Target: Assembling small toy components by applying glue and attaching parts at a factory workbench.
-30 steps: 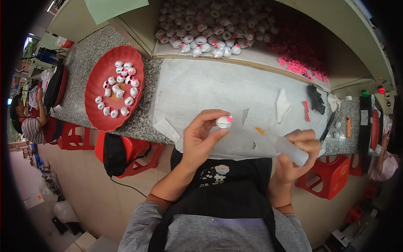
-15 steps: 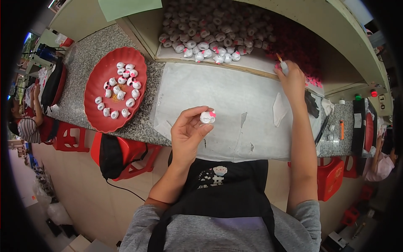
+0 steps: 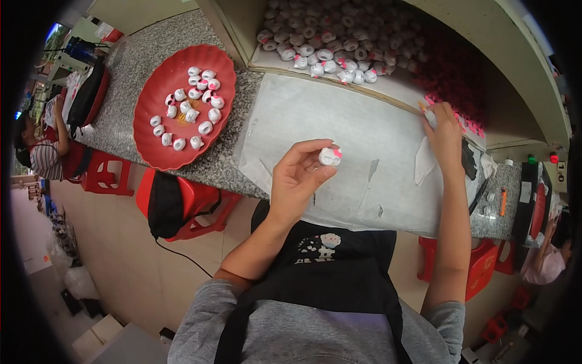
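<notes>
My left hand (image 3: 300, 179) is closed, pinching a small white figurine head (image 3: 330, 157) with a pink bow between thumb and fingertips, above the paper-covered worktop. My right hand (image 3: 445, 130) is closed round a small whitish bottle (image 3: 430, 116) with an orange-yellow tip. That hand is at the front lip of the shelf, beside small pink pieces (image 3: 470, 126). Whether its fingers also touch a pink piece, I cannot make out. Many similar white heads (image 3: 327, 54), some with pink bows, are heaped in the shelf at the back.
A red scalloped plate (image 3: 145, 115) with several white heads stands on the granite counter at left. White paper (image 3: 339, 112) covers the middle. A crumpled tissue (image 3: 425, 162) and an orange marker (image 3: 503, 201) lie at right. Red stools (image 3: 482, 267) stand below; other people sit at both sides.
The whole view has turned slightly, so the plate and shelf sit differently in it. My right hand has shifted a little rightward along the shelf lip. My left hand still holds the figurine head.
</notes>
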### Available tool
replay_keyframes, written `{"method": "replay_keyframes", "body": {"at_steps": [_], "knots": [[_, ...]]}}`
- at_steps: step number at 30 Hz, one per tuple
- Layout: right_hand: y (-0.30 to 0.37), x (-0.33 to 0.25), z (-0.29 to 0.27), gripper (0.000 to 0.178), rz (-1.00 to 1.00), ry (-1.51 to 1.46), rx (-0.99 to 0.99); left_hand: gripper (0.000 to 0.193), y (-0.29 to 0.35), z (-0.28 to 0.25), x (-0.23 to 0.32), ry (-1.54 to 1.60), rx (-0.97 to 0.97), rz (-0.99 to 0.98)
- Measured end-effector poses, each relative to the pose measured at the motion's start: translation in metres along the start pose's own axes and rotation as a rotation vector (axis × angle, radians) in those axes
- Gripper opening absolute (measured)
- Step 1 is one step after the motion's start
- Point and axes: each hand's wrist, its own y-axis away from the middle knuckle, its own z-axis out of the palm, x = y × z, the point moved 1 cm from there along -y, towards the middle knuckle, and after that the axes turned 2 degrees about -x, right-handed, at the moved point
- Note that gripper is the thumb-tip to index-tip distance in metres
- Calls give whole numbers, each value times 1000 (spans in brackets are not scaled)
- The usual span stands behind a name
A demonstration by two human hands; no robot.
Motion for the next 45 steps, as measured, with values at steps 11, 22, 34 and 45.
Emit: {"method": "replay_keyframes", "body": {"at_steps": [11, 22, 34, 45], "knots": [[58, -97, -11, 6, 318, -1048, -347, 33, 2, 14, -15, -3, -226, -12], [83, -117, 11, 7, 615, -1469, -165, 33, 13, 16, -13, 160, -194, -114], [89, -111, -16, 7, 511, -1445, -90, 33, 16, 18, -8, -121, -146, -11], [92, -116, -5, 7, 513, -1548, -189, 27, 15, 21, -9, -438, -144, 231]]}}
